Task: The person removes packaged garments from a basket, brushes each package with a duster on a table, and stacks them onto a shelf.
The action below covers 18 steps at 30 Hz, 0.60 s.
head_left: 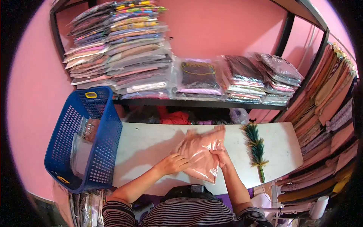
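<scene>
A pink folded garment in a clear plastic bag (201,153) is held above the white table (140,145), tilted, in front of my body. My right hand (222,156) is closed on the bag's right side, thumb on top. At its left side, my left hand (175,163) touches the bag with the fingers bent together over its edge. The undersides of both hands are hidden.
To the left stands a blue perforated basket (100,151) with bagged items inside. A black-framed shelf (204,104) behind the table bears stacks of bagged garments (138,64). A green feathery decoration (256,147) lies at the right. Fabrics (321,109) hang at far right.
</scene>
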Tool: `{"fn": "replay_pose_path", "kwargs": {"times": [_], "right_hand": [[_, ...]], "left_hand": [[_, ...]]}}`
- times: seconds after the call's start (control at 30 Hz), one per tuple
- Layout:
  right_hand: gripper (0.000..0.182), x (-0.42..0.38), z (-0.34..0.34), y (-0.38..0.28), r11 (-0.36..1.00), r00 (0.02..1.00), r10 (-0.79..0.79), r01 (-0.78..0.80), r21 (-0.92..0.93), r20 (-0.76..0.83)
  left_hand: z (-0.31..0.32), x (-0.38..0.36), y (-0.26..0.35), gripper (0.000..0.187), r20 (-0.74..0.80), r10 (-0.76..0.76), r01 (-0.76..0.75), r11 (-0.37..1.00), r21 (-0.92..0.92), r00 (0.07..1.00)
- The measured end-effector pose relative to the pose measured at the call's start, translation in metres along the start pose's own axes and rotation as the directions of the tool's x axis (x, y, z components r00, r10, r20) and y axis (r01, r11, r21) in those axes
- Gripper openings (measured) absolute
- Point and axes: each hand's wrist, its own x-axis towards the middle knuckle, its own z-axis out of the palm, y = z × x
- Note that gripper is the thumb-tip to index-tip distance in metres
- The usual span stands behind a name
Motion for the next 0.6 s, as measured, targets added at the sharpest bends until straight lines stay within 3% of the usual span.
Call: {"fn": "replay_pose_path", "kwargs": {"times": [0.13,0.17,0.2,0.23,0.27,0.3,0.33,0.37,0.4,0.43,0.5,0.53,0.57,0.6], "right_hand": [[0.062,0.006,-0.068,0.001,0.977,0.980,-0.132,0.103,-0.186,-0.152],[0.060,0.009,-0.111,0.016,0.834,0.947,-0.143,-0.042,-0.551,-0.288],[0.060,0.000,-0.133,0.031,0.839,0.942,-0.147,-0.044,-0.542,-0.303],[0.062,-0.010,-0.150,0.044,0.640,0.908,-0.255,-0.098,-0.762,-0.331],[0.063,-0.020,-0.161,0.055,0.384,0.875,-0.361,-0.175,-0.907,-0.322],[0.064,-0.031,-0.162,0.064,0.419,0.884,-0.319,-0.190,-0.888,-0.340],[0.064,-0.041,-0.160,0.075,0.451,0.894,-0.274,-0.207,-0.868,-0.355],[0.058,-0.045,-0.161,0.090,0.339,0.891,-0.333,-0.194,-0.921,-0.310],[0.054,-0.051,-0.153,0.091,0.284,0.892,-0.329,-0.221,-0.933,-0.311],[0.053,-0.051,-0.152,0.093,0.308,0.892,-0.353,-0.175,-0.935,-0.283],[0.052,-0.054,-0.157,0.092,0.330,0.893,-0.365,-0.141,-0.933,-0.264],[0.051,-0.054,-0.162,0.090,0.482,0.912,-0.317,-0.083,-0.873,-0.261],[0.050,-0.052,-0.167,0.087,0.621,0.929,-0.275,-0.027,-0.783,-0.249],[0.050,-0.056,-0.167,0.076,0.623,0.929,-0.269,-0.034,-0.782,-0.254]], "left_hand": [[0.057,-0.008,0.028,0.046,0.187,-0.061,0.108,0.961,-0.253,0.980],[0.062,-0.010,0.035,0.054,0.279,-0.228,0.299,0.922,-0.246,0.933],[0.069,-0.014,0.041,0.062,0.364,-0.384,0.477,0.852,-0.215,0.849],[0.085,-0.025,0.044,0.069,0.352,-0.522,0.617,0.743,-0.259,0.777],[0.116,-0.046,0.046,0.069,0.357,-0.514,0.612,0.746,-0.262,0.780],[0.153,-0.070,0.049,0.065,0.254,-0.728,0.771,0.596,-0.227,0.637],[0.171,-0.082,0.052,0.061,0.143,-0.888,0.889,0.404,-0.215,0.437],[0.172,-0.081,0.054,0.061,0.153,-0.888,0.891,0.399,-0.215,0.435],[0.171,-0.078,0.053,0.051,0.260,-0.910,0.913,0.226,-0.340,0.322],[0.171,-0.074,0.052,0.042,0.377,-0.901,0.899,0.033,-0.436,0.215],[0.172,-0.067,0.051,0.033,0.389,-0.893,0.916,0.061,-0.396,0.227],[0.172,-0.066,0.054,0.029,0.390,-0.887,0.928,0.101,-0.359,0.247],[0.179,-0.069,0.059,0.029,0.298,-0.916,0.879,0.109,-0.464,0.271],[0.179,-0.072,0.064,0.029,0.304,-0.914,0.881,0.103,-0.461,0.267]]}}
